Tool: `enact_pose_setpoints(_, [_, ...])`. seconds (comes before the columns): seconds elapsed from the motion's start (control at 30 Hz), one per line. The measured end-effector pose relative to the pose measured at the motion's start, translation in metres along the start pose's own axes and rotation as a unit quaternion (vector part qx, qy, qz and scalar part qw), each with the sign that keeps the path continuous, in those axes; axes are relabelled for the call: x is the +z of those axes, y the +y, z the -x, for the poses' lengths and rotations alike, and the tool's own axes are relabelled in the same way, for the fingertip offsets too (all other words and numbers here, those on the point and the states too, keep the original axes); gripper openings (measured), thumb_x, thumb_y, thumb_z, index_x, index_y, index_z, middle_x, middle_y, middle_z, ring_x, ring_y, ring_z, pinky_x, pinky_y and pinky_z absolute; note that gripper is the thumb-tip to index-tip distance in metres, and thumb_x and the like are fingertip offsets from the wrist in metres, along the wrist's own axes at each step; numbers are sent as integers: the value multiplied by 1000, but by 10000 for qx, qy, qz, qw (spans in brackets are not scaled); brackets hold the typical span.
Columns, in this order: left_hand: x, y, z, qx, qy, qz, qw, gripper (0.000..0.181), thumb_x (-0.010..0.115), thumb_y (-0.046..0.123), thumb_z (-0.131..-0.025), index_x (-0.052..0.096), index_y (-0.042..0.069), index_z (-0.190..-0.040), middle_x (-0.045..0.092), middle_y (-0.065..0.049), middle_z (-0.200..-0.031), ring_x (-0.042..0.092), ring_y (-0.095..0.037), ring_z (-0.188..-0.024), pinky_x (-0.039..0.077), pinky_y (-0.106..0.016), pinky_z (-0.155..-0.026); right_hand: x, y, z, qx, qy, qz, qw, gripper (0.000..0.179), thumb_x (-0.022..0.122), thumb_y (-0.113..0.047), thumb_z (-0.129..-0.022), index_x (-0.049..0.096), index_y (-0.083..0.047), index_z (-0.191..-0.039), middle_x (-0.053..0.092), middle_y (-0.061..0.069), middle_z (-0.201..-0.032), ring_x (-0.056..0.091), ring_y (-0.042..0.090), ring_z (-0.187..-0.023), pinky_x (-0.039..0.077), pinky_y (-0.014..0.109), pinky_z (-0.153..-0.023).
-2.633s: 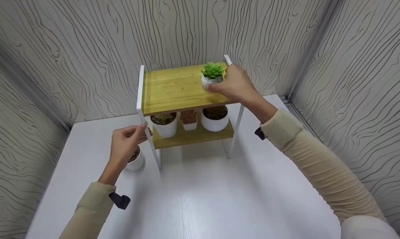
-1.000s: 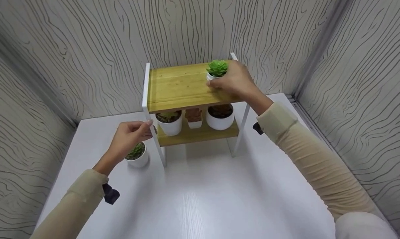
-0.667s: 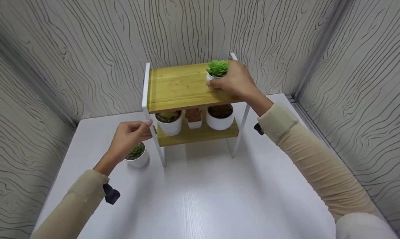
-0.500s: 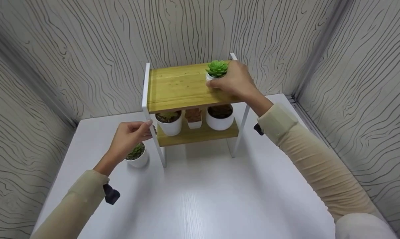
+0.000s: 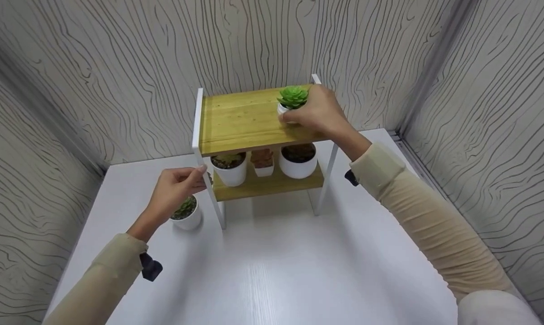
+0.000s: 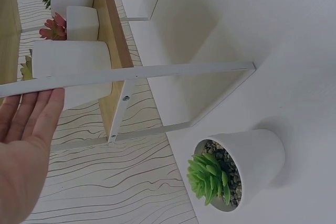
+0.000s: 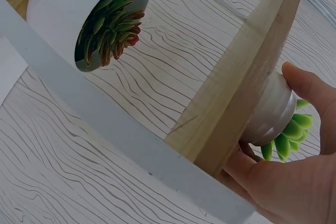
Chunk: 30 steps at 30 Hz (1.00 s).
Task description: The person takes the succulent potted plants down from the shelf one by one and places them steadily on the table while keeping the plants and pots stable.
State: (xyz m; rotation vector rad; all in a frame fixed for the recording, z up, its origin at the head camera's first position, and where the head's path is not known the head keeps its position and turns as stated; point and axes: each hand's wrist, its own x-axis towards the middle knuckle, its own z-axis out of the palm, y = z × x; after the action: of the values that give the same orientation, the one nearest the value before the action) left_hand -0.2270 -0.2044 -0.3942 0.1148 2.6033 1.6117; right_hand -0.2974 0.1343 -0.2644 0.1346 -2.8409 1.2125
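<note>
Nudged slightly: round white pot (image 7: 273, 111) | right hand (image 5: 320, 110): gripping it | left hand (image 5: 173, 187): pinching flat white shelf leg (image 6: 184, 70)

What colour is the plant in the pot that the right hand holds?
Bright green: the plant shows best in the head view.

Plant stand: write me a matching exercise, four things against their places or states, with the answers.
Things
1. Right grip
2. Left grip
3. Red-leaved plant
4. Upper shelf

Places or states
A. Between two larger white pots
B. Pinching the white left upright
C. Yellowish wood
D. Holding a small white pot with a green succulent

Pairs: 1-D; 2-B; 3-A; 4-C
</note>
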Motion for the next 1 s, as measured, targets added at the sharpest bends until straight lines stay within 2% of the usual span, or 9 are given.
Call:
enact_pose_setpoints(0.37, [1, -1, -2, 192, -8, 58, 9998, 58, 58, 52, -105, 71, 2, -132, 73, -18, -133, 75, -32, -118, 61, -38, -100, -3, -3, 5, -100, -31, 8, 9999, 58, 87, -30, -81, 65, -4, -129, 65, 10, -122, 57, 21, -105, 52, 37, -93])
enact_pose_setpoints(0.5, [3, -1, -2, 290, 56, 156, 9994, 53, 58, 46, -107, 72, -1, -125, 74, -19, -127, 75, -32, -119, 61, -37, -99, -4, -7, 7, -135, -65, 51, 9999, 63, 87, -32, -81, 63, -4, -133, 65, 10, -127, 57, 21, -110, 52, 39, -98])
enact_pose_setpoints(0.8, [7, -3, -3, 192, 79, 201, 9996, 53, 56, 52, -106, 69, 1, -116, 72, -17, -129, 72, -30, -122, 60, -38, -102, -9, -13, 17, -164, -251, 25, 9995, 71, 89, -33, -81, 59, -5, -139, 64, 10, -137, 57, 21, -121, 49, 41, -111])
enact_pose_setpoints(1.0, [7, -3, -2, 196, 89, 166, 9996, 52, 56, 52, -106, 67, 2, -113, 71, -16, -128, 72, -30, -122, 60, -38, -103, -12, -13, 24, -292, -320, 39, 9991, 74, 90, -33, -80, 59, -5, -140, 64, 11, -136, 58, 22, -124, 49, 44, -114])
